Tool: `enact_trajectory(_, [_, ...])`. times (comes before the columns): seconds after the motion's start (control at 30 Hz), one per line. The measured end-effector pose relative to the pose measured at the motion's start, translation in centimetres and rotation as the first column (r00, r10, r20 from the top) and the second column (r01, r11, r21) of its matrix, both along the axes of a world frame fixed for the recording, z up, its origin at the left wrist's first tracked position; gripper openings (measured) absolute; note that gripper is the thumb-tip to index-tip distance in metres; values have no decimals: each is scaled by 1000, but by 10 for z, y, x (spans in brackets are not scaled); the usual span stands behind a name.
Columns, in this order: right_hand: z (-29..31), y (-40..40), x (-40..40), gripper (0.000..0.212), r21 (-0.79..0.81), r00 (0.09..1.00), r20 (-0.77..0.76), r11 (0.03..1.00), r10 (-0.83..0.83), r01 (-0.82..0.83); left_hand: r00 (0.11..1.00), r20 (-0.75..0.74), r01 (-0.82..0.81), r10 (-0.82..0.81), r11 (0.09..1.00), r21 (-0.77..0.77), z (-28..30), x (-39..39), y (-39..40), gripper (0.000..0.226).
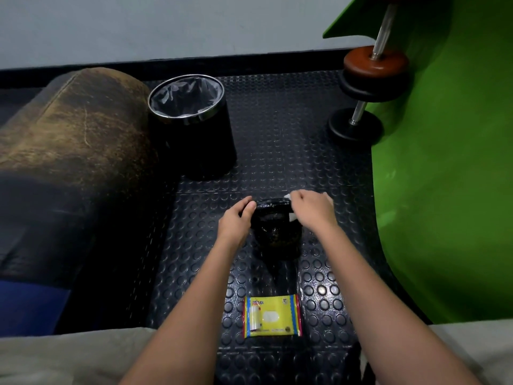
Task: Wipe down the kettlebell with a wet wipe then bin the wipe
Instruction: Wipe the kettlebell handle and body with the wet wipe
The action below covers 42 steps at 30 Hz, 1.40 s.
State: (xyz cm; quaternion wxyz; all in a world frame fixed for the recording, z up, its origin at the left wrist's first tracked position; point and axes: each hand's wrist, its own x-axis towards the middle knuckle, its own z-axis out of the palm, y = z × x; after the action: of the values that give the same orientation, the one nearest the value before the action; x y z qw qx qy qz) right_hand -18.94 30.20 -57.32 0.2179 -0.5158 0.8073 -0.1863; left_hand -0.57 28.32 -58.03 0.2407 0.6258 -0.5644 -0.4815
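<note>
A black kettlebell stands on the studded rubber floor in the middle of the view. My left hand grips the left end of its handle. My right hand is closed on a white wet wipe and presses it against the right end of the handle; only small bits of the wipe show around my fingers. A yellow wet wipe packet lies flat on the floor in front of the kettlebell, between my forearms. A black bin with a chrome rim and grey liner stands behind and to the left.
A worn brown and black padded bench runs along the left. Dumbbells with black and brown plates lean at the back right against a green curved surface. My knees in light trousers fill the bottom corners.
</note>
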Motion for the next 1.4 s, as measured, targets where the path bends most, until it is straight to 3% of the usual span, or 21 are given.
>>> enact_trajectory(0.17, [1, -11, 31, 52, -90, 944, -242, 964, 223, -251, 1000, 29, -2, 2, 1000, -9, -2, 3, -1, 40])
enact_trajectory(0.3, [-3, -6, 24, 45, -172, 933, -244, 935, 264, -310, 1000, 12, -4, 4, 1000, 2, 2, 1, -1, 39])
enact_trajectory(0.37, [-3, -3, 11, 49, -176, 957, -182, 950, 228, -260, 1000, 16, 22, -22, 1000, 4, 4, -1, 0, 40])
enact_trajectory(0.5, [-17, 7, -19, 53, -125, 998, 64, 992, 9, -1, 999, 14, 48, -48, 999, -2, 5, -1, 2, 42])
enact_trajectory(0.57, [-16, 8, -24, 48, -98, 995, 97, 994, -38, 47, 999, 17, 43, -43, 999, -8, 6, -1, 3, 42])
enact_trajectory(0.8, [-1, -14, 9, 50, -28, 967, -148, 976, 209, -215, 999, 41, 10, -10, 1000, -1, 2, 1, -1, 41])
enact_trajectory(1.0, [-10, -6, 35, 42, -217, 941, -255, 936, 220, -278, 999, 51, -2, 2, 1000, -4, 1, 4, -3, 41])
enact_trajectory(1.13, [-30, 16, 23, 33, -422, 969, -186, 877, 163, -229, 999, 40, 18, -18, 1000, 0, 3, 2, -2, 41])
enact_trajectory(1.23, [-46, 29, 12, 31, -545, 995, -74, 833, 67, -97, 999, 32, 25, -24, 1000, -7, 5, 0, 0, 42])
enact_trajectory(1.3, [-50, 32, 9, 32, -556, 999, 34, 831, -4, 22, 999, 29, 30, -29, 999, -14, 7, -1, 2, 44])
enact_trajectory(1.4, [-52, 38, 6, 40, -451, 960, 255, 864, -116, 225, 999, 22, 34, -34, 999, -13, 7, -1, 3, 45])
